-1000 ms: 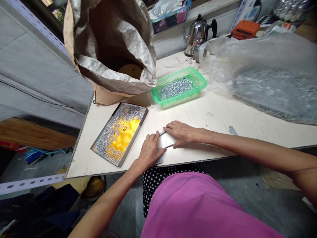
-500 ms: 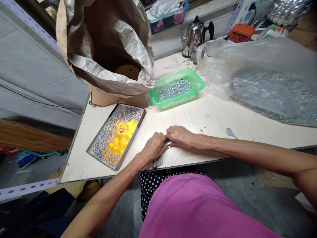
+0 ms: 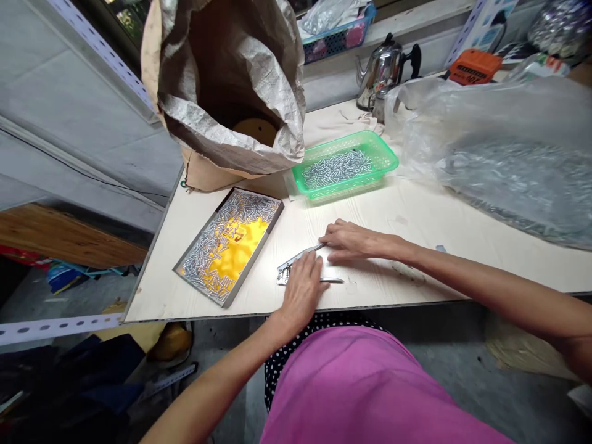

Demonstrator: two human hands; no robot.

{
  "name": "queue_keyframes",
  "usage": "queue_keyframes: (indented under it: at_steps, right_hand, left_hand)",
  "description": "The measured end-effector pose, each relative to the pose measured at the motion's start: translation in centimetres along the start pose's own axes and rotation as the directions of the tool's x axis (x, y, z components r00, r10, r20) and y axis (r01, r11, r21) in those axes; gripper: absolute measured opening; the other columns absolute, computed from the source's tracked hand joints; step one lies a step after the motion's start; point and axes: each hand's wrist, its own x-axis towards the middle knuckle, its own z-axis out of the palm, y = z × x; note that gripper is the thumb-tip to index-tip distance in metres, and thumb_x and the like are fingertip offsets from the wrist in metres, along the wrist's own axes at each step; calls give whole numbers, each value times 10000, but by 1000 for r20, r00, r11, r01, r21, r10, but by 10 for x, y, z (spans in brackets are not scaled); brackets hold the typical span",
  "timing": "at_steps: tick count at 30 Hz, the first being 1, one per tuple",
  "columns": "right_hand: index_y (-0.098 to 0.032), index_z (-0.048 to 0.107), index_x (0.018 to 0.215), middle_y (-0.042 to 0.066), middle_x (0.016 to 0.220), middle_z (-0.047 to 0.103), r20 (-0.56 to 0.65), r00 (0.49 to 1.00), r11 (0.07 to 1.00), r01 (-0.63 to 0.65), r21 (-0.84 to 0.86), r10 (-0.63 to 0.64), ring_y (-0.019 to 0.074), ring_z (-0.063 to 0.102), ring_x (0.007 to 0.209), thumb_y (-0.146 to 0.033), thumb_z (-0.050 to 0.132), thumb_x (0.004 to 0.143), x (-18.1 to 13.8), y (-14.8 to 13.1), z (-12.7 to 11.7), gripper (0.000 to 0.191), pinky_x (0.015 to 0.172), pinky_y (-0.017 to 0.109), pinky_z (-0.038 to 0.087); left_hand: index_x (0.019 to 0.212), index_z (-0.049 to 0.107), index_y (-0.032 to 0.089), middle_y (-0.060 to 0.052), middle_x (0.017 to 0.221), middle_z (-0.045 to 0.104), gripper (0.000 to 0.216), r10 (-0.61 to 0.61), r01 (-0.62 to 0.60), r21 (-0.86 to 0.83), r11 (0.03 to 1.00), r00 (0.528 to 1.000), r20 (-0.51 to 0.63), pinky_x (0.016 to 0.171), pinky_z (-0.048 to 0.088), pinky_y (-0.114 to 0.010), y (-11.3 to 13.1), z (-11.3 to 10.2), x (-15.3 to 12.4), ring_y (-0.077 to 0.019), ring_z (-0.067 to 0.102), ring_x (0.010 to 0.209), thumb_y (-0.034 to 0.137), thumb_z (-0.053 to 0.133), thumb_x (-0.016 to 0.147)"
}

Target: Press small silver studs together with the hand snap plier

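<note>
The bench (image 3: 370, 213) gives flat support under everything, though its near edge runs close to the work. The sack (image 3: 277, 80) stands far left and the bag (image 3: 518, 154) sits far right, both well apart from the hands. The tray (image 3: 247, 262) lies left of the work and is the closest bin, so elbow and wrist are best kept from swinging that way. The basket (image 3: 346, 189) is farther off, holding loose pins (image 3: 337, 168).

The left hand (image 3: 303, 287) lies across the middle of the tool, fingers close together; whether its grip is clamped or only pressing, I cannot tell. The right hand (image 3: 354, 239) has thumb and fingers apart, fingertips at the right end of the far bar.

The tool (image 3: 282, 277) rests on the bench between tray and right hand, its two bars spread toward the right. Steady handling likely calls for firm left-hand weight near the joined left end, and a light right-hand touch on the far bar (image 3: 303, 252). The near bar (image 3: 335, 280) has its tip uncovered. Fingertips are best kept off the small spring (image 3: 287, 271), which could pinch.
</note>
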Motion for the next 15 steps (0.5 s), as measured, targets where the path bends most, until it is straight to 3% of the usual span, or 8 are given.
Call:
queue_keyframes:
  at_steps: [4, 11, 13, 15]
  right_hand:
    - [-152, 687, 939, 106, 923, 640, -105, 994, 999, -44, -17, 42, 227, 501, 871, -275, 555, 913, 11, 1, 6, 182, 740, 333, 335]
    - [-186, 690, 852, 70, 889, 672, -118, 992, 989, -54, -137, 38, 227, 486, 888, -258, 577, 904, 46, -15, -9, 144, 753, 362, 259]
    - [-201, 693, 895, 72, 929, 661, -118, 991, 987, 39, -158, -58, 232, 476, 916, -249, 588, 900, 51, -36, -11, 116, 746, 360, 256]
    - [-232, 695, 910, 60, 961, 643, -82, 965, 960, 236, -152, -250, 233, 462, 939, -279, 620, 888, 53, -63, -7, 91, 728, 353, 258]
  left_hand:
    - [1427, 352, 148, -181, 1510, 387, 589, 58, -58, -83, 995, 998, -3, 1144, 288, -554, 21, 19, -21, -329, 262, 1448, 410, 537, 934]
    - [1396, 412, 117, -192, 1484, 425, 666, 60, -66, -175, 982, 997, -42, 1170, 248, -539, 26, 24, -26, -317, 285, 1441, 568, 490, 912]
    - [1395, 418, 97, -202, 1472, 436, 691, 68, -76, -169, 983, 996, -55, 1169, 251, -535, 25, 27, -26, -326, 313, 1427, 580, 493, 906]
    - [1373, 453, 80, -217, 1412, 498, 716, 52, -59, -159, 985, 998, -47, 1134, 318, -521, 25, 33, -28, -346, 404, 1368, 605, 504, 889]
